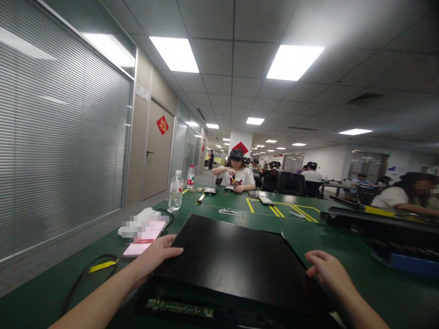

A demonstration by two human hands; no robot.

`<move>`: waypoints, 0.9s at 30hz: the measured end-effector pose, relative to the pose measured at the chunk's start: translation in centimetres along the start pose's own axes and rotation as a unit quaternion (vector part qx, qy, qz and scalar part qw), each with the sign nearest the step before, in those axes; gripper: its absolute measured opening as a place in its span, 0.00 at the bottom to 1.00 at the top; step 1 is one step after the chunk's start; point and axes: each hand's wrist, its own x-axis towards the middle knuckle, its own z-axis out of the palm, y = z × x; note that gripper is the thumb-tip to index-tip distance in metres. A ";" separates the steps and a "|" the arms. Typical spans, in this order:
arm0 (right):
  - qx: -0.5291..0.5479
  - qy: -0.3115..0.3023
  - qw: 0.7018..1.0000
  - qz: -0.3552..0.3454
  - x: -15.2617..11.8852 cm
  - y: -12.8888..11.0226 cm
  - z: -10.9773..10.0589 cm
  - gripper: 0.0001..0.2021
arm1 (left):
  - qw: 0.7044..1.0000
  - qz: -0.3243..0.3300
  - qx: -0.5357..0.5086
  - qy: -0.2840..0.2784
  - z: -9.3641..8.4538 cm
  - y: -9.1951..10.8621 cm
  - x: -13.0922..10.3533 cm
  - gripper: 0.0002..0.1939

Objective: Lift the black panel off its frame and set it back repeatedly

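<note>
Head view, step: apparently handling the screen (236, 256), over the green table (298, 237), circuit board (178, 308) at its near edge.
Left hand (159, 253): clamped on the screen's left edge.
Right hand (325, 269): half-curled beside the right edge; cannot tell whether gripping.
Next move: probably calls for even support.
Writing: door sign (162, 124) reads 福; bottle label (190, 182) unreadable.

The display panel (233, 256) is black, with a green circuit board strip (178, 309) at its near edge. Around it the tabletop (360, 260) is dark green, striped with yellow tape (277, 211) beyond the panel; to its left, a black cable (73, 288) bears a yellow tag (103, 266).
</note>
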 end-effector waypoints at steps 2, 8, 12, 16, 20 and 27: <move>-0.033 0.002 0.999 -0.014 0.2 0.3 0.1 0.17 | 1.000 0.002 0.004 -0.006 -0.1 -0.1 0.0 0.21; -0.106 0.008 0.994 -0.037 0.1 0.2 0.1 0.13 | 1.000 -0.012 0.006 -0.009 -0.4 -0.2 0.1 0.19; -0.138 0.005 0.989 -0.047 -0.3 -0.2 0.0 0.12 | 1.000 -0.013 0.019 -0.007 -0.4 -0.3 0.1 0.19; -0.162 -0.007 0.986 -0.045 -0.3 -0.4 0.0 0.13 | 0.999 -0.017 0.037 -0.005 -0.3 -0.2 0.1 0.21; -0.180 -0.014 0.982 -0.052 -0.3 -0.5 0.0 0.14 | 0.999 -0.018 0.042 -0.015 -0.4 -0.3 0.2 0.24; -0.201 -0.026 0.978 -0.048 -0.6 -1.0 -0.1 0.14 | 0.997 -0.009 0.055 -0.045 -0.8 -0.6 0.4 0.25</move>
